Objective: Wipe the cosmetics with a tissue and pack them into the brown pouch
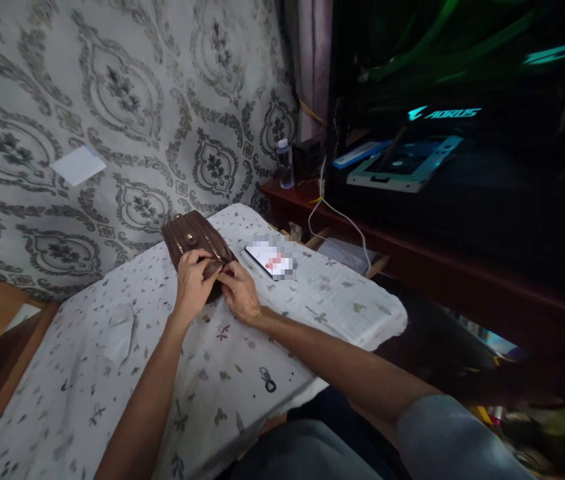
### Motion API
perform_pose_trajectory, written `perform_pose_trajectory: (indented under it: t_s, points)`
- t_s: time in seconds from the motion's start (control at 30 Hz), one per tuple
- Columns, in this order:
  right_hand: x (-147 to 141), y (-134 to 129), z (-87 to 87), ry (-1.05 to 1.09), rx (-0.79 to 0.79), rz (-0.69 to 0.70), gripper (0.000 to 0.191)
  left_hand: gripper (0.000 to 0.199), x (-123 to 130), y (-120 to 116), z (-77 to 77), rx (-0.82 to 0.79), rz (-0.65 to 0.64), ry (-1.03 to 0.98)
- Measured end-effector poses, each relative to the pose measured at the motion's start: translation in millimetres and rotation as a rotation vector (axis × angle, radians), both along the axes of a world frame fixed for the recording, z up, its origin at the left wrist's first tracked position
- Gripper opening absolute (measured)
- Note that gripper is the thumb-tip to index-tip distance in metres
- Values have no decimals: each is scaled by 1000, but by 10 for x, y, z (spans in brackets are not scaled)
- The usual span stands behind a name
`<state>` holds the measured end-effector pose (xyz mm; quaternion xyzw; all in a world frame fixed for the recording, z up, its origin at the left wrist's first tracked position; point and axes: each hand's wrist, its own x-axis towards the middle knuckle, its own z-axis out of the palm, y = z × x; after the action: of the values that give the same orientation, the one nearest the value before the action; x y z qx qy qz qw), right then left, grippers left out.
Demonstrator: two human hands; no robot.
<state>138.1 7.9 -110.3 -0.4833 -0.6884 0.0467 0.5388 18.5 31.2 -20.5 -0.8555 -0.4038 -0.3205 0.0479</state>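
Note:
A brown leather handbag (193, 230) with zips and round gold-coloured studs lies on a white printed cloth (307, 303). My left hand (193, 283) grips the near part of the bag, its thumb and fingers closed on the leather. Beside it my right hand (241, 293) pinches the bag's near right corner, with the fingertips of both hands close together. What exactly sits between the right fingertips is too small to make out. A phone (265, 259) with a lit, partly blurred screen lies just right of the bag.
A crumpled white tissue (119, 337) rests on the cloth at left. On a dark red desk (292, 195) behind stand a clear bottle (285, 163) and a white cable (342, 213). A patterned wall (117, 87) borders the far side, and a dark glass panel (467, 73) the right.

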Motion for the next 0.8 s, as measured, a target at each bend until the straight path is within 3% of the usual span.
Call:
perform_pose_trajectory:
  t_s: [0.23,0.43,0.67,0.8]
  points:
    - [118,9,142,273,54,-56,33,20,-121,-366,-168,-15,17,-150]
    - [148,-33,117,60,106,210,39,13,-129,-483,-344,-25,-6,-136]
    - [237,-2,144,-135,59,228,36,14,-122,-491,-462,24,-29,-26]
    - [260,-27,162,-260,34,222,36,12,-217,-567,-484,132,-20,90]
